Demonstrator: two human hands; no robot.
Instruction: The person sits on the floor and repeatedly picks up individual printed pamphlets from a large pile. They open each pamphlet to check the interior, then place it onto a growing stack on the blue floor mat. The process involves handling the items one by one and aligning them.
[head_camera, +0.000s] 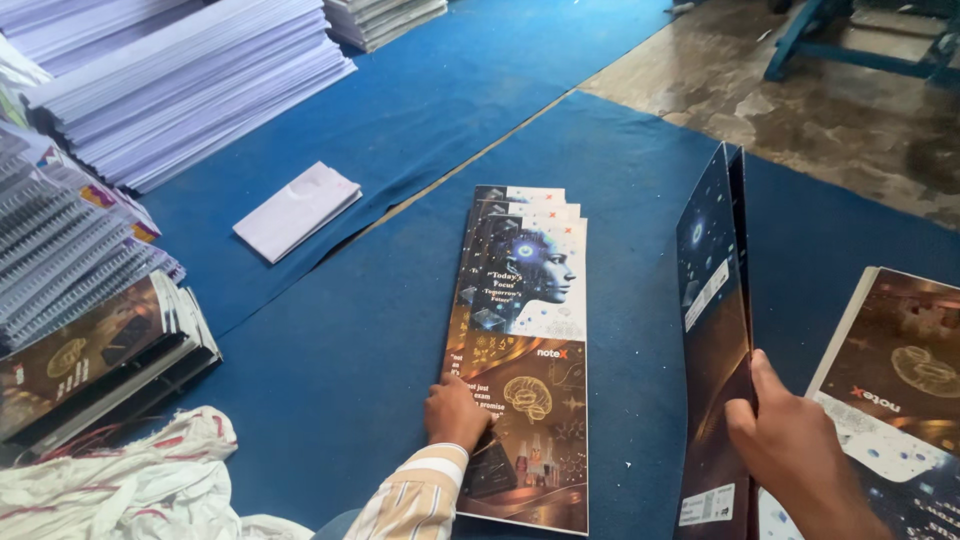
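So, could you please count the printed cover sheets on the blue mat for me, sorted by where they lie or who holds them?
Fanned cover sheets flat under the left hand: 3 edges visible
Folded cover sheets held upright by the right hand: 2 edges visible
Cover stack at far right: 1 pile, sheets uncountable
Total: 5 countable sheets plus 1 pile

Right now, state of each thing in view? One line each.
left hand: pressed flat on the fanned covers
fanned covers: lying flat, staggered, printed side up
right hand: gripping the upright covers
upright covers: stood on edge, slightly parted at top
cover pile at right: flat, stacked
white paper stacks: flat, piled high
small white sheaf: flat, apart
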